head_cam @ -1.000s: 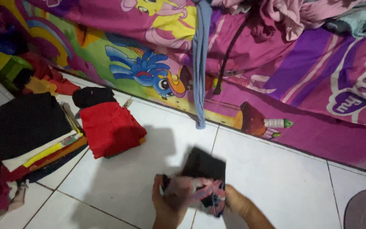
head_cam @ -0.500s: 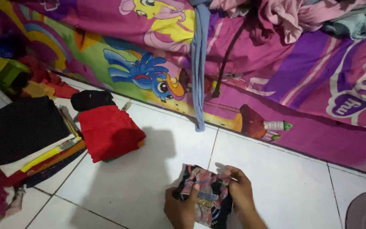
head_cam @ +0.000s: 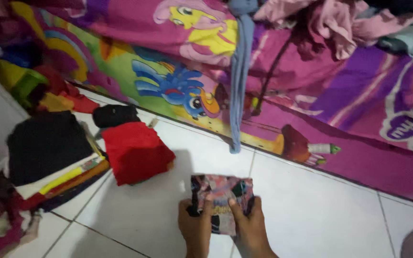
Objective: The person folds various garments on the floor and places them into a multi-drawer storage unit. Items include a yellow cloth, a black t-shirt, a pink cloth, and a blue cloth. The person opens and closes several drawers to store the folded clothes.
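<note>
A small folded garment [head_cam: 223, 191] with a pink, black and blue print lies on the white floor tiles. My left hand [head_cam: 195, 222] grips its lower left edge, thumb on top. My right hand [head_cam: 246, 222] holds its lower right part, fingers pressed on the cloth. Both hands sit side by side at the bottom middle of the view.
A folded red cloth [head_cam: 137, 152] with a black one [head_cam: 115, 115] behind it lies to the left. Further left stands a stack of folded clothes [head_cam: 48, 148], black on top. A bed with a pink cartoon-print sheet [head_cam: 311, 95] and loose clothes [head_cam: 331, 24] runs along the back; a blue garment [head_cam: 239, 76] hangs down.
The garment went from held up and half open to folded small and flat on the tiles, with both hands pressing its near edge. The camera view shifted slightly right.
</note>
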